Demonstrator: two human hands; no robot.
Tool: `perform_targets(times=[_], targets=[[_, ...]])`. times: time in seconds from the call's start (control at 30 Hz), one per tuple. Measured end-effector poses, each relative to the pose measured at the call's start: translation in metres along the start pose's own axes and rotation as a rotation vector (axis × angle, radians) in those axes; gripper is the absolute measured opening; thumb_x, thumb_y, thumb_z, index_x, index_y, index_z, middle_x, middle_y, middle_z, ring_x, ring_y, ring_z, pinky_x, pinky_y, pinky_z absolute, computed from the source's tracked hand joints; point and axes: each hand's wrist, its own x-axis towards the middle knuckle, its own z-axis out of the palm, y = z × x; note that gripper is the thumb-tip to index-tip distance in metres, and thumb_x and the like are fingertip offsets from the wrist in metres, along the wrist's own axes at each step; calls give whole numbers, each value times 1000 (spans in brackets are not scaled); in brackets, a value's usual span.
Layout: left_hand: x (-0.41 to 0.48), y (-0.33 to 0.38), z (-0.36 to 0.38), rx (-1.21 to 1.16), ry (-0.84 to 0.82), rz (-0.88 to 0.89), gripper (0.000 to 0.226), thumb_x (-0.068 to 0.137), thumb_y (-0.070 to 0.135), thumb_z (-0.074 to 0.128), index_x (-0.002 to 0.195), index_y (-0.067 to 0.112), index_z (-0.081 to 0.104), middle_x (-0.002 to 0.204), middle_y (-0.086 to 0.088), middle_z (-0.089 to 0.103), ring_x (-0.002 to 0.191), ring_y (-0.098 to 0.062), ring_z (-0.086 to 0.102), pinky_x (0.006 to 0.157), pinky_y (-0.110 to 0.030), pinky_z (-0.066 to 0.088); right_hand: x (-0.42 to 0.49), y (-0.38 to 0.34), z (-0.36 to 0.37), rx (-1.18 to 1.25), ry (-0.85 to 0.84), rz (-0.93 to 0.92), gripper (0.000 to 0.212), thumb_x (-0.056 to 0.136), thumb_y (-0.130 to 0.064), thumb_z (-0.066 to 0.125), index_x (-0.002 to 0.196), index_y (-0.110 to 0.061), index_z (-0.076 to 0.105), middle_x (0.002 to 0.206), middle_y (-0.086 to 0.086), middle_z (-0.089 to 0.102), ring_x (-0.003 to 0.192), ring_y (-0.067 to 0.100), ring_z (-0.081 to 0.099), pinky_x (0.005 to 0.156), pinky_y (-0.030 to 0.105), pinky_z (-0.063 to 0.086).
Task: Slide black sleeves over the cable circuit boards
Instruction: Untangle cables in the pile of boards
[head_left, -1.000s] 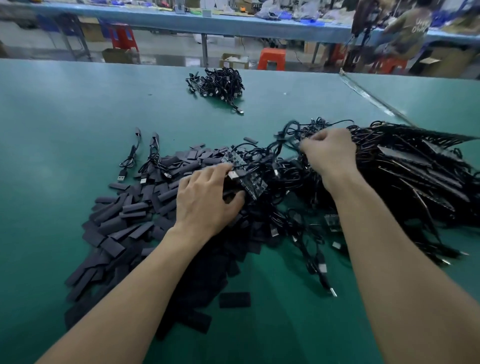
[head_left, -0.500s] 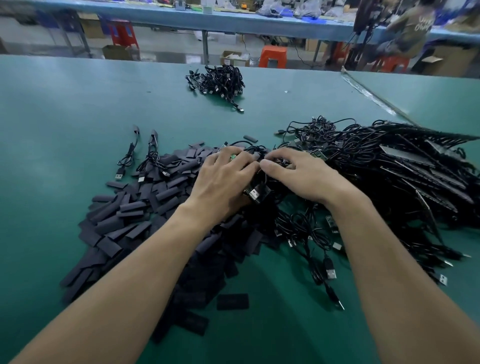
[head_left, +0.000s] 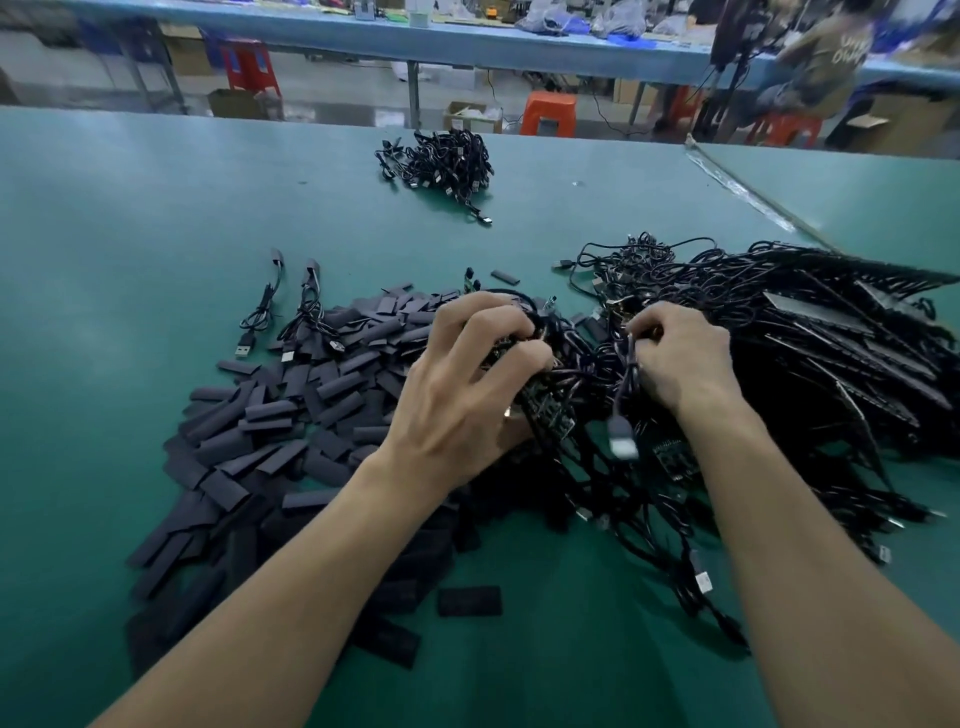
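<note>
Pale lettering is seen on the back of a shirt worn by a person (head_left: 826, 52) at the far bench, but it is too blurred to be read; any print on the boards is too small to be made out.

A circuit board (head_left: 550, 415) is held in the left hand (head_left: 467, 395), whose fingers (head_left: 498, 325) are curled round it together with a bunch of black cable. The board juts out under the palm, its long axis running from upper left to lower right, with the free end pointing toward the viewer. A black cable (head_left: 626, 382) is pinched by the curled fingers of the right hand (head_left: 680, 358), just beside the left one. The cable's USB plug (head_left: 622, 441) hangs below, with its metal end pointing down. A second board (head_left: 675, 460) lies among the cables under the right wrist.

The black sleeves (head_left: 291, 415) are heaped flat on the green tabletop (head_left: 130, 208) to the left of the left hand, lying in every direction, and one lone sleeve (head_left: 470, 601) lies crosswise near the left forearm. A large tangle of cables (head_left: 831, 353) is spread to the right, its strands mostly running up-left to down-right. Two separate cables (head_left: 260, 317) lie lengthwise beyond the sleeves, and a small bundle (head_left: 441, 163) sits well apart at the far side.
</note>
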Motion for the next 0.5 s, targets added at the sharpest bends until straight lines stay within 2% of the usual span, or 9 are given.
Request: perform_targets(times=[0.03,0.1,0.13,0.2,0.27,0.33,0.4,0.47,0.5], targets=[[1,1,0,-5,12,3,40,76,-4,75,102,14,52,115,-6,46,115,-35,49,87,-37,50,0,1,0,16,-27,-14,23,95,-14,57,108,-28,70,109,11,67,93,28,62,88,33,52],[3,2,0,-24,-18,33,39,77,-8,70,102,14,50,117,-7,46,117,-35,46,92,-37,48,-4,-3,-5,10,-106,-124,19,96,-35,63,114,-33,70,101,0,67,92,20,62,90,34,51],[3,2,0,-24,-41,43,39,77,-8,70,102,14,50,117,-8,48,117,-35,45,93,-38,47,-7,-7,-9,36,-170,-186,26,94,-49,61,115,-37,69,98,-10,65,95,14,60,90,32,48],[4,2,0,-18,-79,28,42,74,-11,72,100,13,49,113,-13,56,115,-36,47,89,-39,49,-15,-19,-16,143,-391,-223,51,83,-75,53,120,-42,66,105,-25,63,105,5,57,94,34,44],[4,3,0,-24,-107,-9,43,72,-12,71,98,13,48,106,-18,61,113,-38,49,80,-43,53,-18,-24,-19,153,-585,-225,69,66,-88,53,118,-45,66,121,-24,63,114,2,57,100,34,43],[3,3,-1,-45,-126,-32,40,73,-10,73,96,12,48,103,-19,62,112,-38,50,76,-45,53,-19,-22,-16,146,-666,-216,72,61,-82,67,120,-40,66,124,-17,64,114,4,59,101,32,45],[2,0,-6,-71,-154,-48,33,72,-6,77,93,8,54,103,-19,62,113,-37,49,74,-47,54,-20,-16,-10,257,-702,-173,70,63,-62,76,126,-34,62,119,-7,68,106,9,66,90,28,53],[3,-5,-11,-74,-193,-52,29,74,-3,76,93,5,57,104,-20,61,115,-38,49,73,-49,54,-21,-8,-3,451,-707,-75,49,71,-41,79,118,-29,66,105,1,75,90,14,73,70,26,57],[2,-7,-12,-69,-213,-48,31,73,-4,74,95,7,55,105,-21,61,116,-40,50,74,-50,54,-20,-6,0,517,-679,-23,34,78,-31,79,110,-28,70,99,3,76,83,17,74,65,28,58]])
